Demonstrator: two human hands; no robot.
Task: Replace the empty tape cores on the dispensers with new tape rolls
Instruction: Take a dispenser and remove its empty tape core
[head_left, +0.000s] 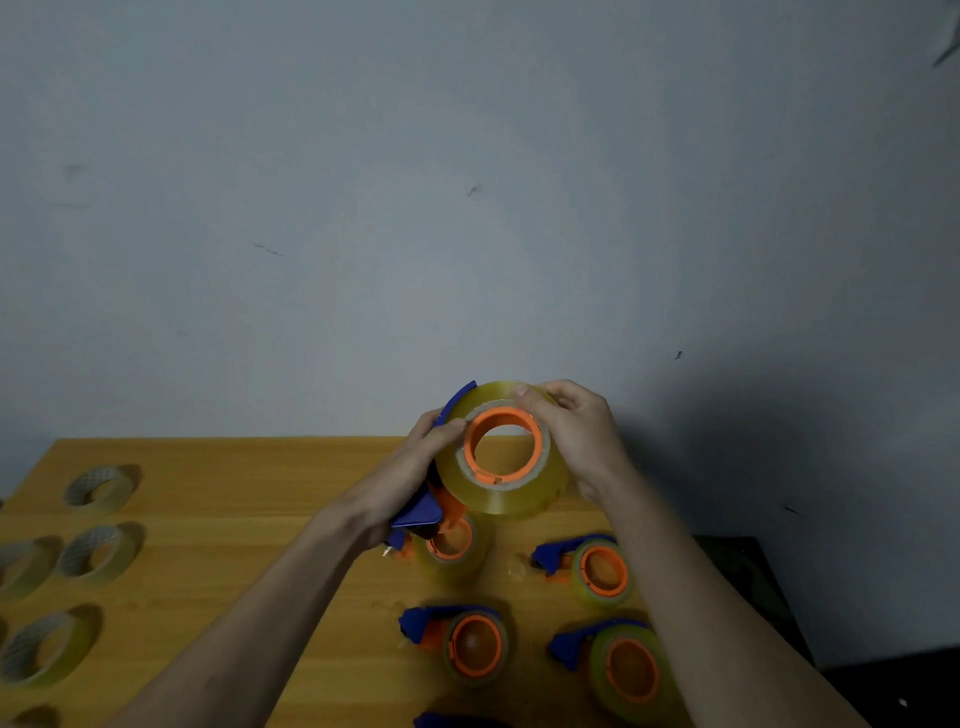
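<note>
I hold a blue dispenser (418, 512) with an orange hub (503, 450) up above the wooden table (249, 499). A full yellowish tape roll (540, 493) sits around the hub. My left hand (415, 467) grips the dispenser's blue handle, thumb resting on the roll's face. My right hand (576, 431) clasps the roll's far right rim, fingertips on its top edge. Several other blue-and-orange dispensers carrying tape lie below my hands, among them one at the front (470, 644) and one to the right (597, 569).
Several loose rolls or cores lie along the table's left side (101, 491), (98, 556), (47, 647). A grey wall (467, 208) rises behind the table. A dark surface (769, 582) borders the table's right edge.
</note>
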